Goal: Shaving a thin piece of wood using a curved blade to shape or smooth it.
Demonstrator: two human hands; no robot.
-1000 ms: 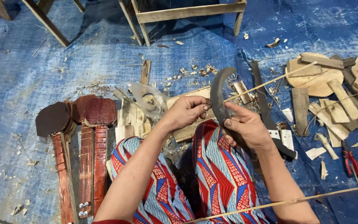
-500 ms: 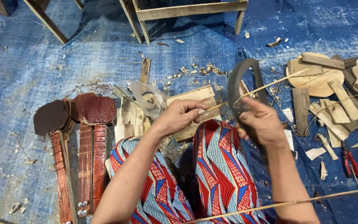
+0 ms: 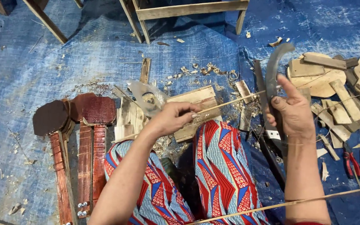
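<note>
Left hand [image 3: 173,118] is closed around the near end of a thin wooden stick [image 3: 230,101], which runs right and far toward the curved blade [image 3: 273,71]. Right hand [image 3: 292,112] is clamped on that dark curved blade, held upright at right of centre. Hands are well apart. Both sit above the patterned lap, over a blue tarp [image 3: 42,71]. Reddish instrument necks [image 3: 90,137] lie left; wood offcuts [image 3: 334,100] lie right.
</note>
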